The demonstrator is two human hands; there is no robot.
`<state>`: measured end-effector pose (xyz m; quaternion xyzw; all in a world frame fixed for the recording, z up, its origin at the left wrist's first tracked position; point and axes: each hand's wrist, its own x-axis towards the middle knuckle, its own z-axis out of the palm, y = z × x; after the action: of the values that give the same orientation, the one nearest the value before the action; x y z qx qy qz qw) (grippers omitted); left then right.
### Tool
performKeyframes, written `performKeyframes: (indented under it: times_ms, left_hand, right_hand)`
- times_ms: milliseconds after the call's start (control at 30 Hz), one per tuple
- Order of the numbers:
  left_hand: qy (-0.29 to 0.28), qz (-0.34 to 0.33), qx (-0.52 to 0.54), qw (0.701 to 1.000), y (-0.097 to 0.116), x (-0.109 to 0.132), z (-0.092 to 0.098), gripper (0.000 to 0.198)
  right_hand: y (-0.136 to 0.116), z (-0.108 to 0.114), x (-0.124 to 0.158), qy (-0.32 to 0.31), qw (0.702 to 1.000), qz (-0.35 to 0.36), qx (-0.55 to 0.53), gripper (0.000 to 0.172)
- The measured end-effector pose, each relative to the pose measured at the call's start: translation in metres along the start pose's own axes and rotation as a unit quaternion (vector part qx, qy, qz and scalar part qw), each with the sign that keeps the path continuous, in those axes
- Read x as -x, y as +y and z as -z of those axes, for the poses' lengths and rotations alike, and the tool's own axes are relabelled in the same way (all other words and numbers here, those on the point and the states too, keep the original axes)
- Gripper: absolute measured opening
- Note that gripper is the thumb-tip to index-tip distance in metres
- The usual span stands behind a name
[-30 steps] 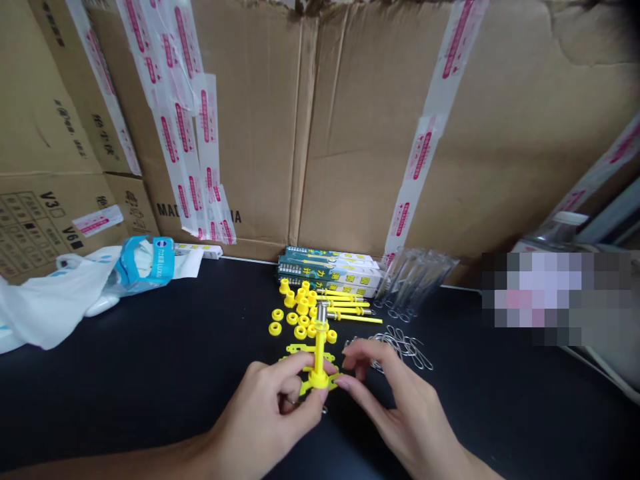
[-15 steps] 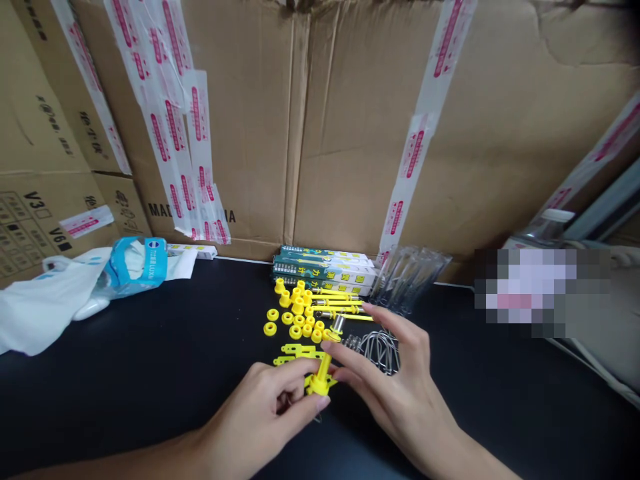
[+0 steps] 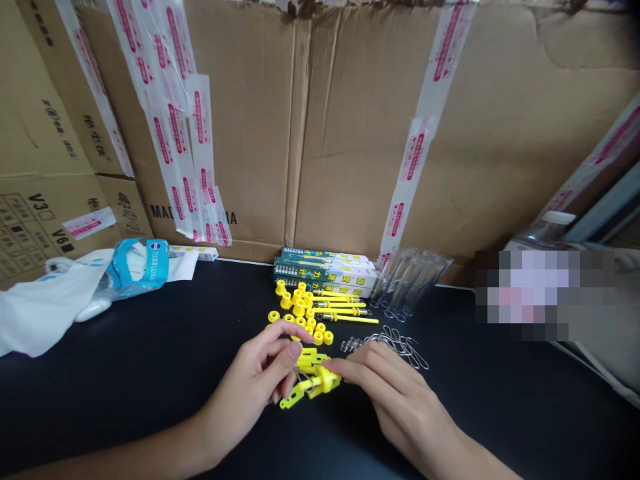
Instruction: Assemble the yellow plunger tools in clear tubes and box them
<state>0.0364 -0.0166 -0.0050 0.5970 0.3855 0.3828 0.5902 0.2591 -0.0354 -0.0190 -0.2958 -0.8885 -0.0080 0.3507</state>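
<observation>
Hiding much of a yellow plastic assembly [image 3: 320, 381], a left hand [image 3: 250, 393] and a right hand [image 3: 400, 397] are held close together just above the black tabletop [image 3: 125, 407], toward its front edge. The assembly is held between them, with a flat, notched arm tilted toward the lower left. Its full shape cannot be made out, as its middle is covered by the fingers [image 3: 273, 340]. The left fingers are curled almost closed around it, and a thin metal piece, too small to identify, is glimpsed among them. The right fingers are nearly closed, with their tips pressed against the assembly's right end.

Beyond the hands, small yellow rings [image 3: 300, 307] and slim yellow rods with metal tips [image 3: 345, 317] are laid out, and a tangle of shiny wire clips [image 3: 397, 347] lies just to the right. Printed cartons [image 3: 325, 269] and clear plastic sleeves [image 3: 407, 281] are set along the back edge, against taped corrugated cardboard [image 3: 360, 133]. A crumpled white plastic bag [image 3: 45, 310] and a blue-and-white packet [image 3: 137, 269] lie near the left corner. On the right, one object is obscured by pixelation [image 3: 545, 293].
</observation>
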Motion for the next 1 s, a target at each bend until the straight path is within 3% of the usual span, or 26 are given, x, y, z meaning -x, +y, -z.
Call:
performKeyframes:
  times_ms: [433, 667, 1000]
  left_hand:
    - [-0.009, 0.012, 0.081, 0.997, -0.005, -0.007, 0.001, 0.05]
    - [-0.009, -0.035, 0.023, 0.999, -0.009, -0.006, 0.005, 0.025]
    - [-0.009, -0.05, -0.062, 0.997, -0.004, -0.007, 0.006, 0.002]
  right_hand:
    - [0.001, -0.002, 0.006, 0.026, 0.996, -0.044, -0.071, 0.04]
    - [-0.006, -0.001, 0.002, 0.011, 0.991, -0.091, -0.098, 0.02]
    - [-0.003, -0.005, 0.004, 0.038, 0.977, -0.168, -0.123, 0.015]
